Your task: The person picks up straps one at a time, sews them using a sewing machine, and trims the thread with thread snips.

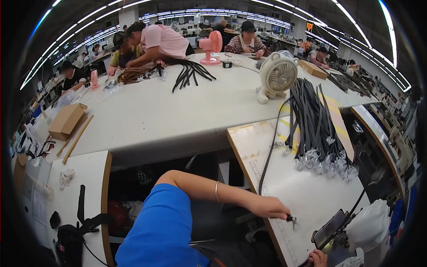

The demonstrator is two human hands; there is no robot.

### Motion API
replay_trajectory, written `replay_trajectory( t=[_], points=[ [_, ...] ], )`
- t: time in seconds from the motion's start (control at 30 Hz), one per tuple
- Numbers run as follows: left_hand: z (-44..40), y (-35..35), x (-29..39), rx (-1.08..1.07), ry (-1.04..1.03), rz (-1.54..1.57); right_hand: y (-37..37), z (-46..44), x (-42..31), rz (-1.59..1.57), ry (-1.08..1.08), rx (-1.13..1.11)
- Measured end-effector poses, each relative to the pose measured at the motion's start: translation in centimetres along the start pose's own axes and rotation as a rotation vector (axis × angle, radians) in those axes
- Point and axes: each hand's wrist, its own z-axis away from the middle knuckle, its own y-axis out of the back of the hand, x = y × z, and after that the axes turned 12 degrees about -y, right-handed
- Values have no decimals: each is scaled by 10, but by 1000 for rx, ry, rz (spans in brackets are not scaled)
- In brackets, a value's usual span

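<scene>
White table, ruler scale along its left edge; my left hand, fingers closed, grips a small dark fitting just inside that edge; my right hand, near a phone, fingers curled, hold unclear to me; dark straps, ends in clear wrap, toward the far edge; I judge the fitting light, rather stiff, best pinched at its dark end.

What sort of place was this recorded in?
Probably a factory workshop: a big bundle of dark straps, people around a long white table, and rows of ceiling lights.
</scene>
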Motion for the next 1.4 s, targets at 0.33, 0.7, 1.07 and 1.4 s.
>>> replay_trajectory(
  t=[0.33,0.7,1.07,1.4],
  points=[
    [55,-184,-17,328,17,1479,3,-2,-3,13,25,-2],
    [-21,-56,19,73,-545,302,-9,-1,8,3,15,26],
    [-127,-25,-56,77,-306,-242,-9,4,26,15,50,60],
    [-162,-62,-49,-270,-605,-482,-10,4,26,-16,48,91]
  ],
)
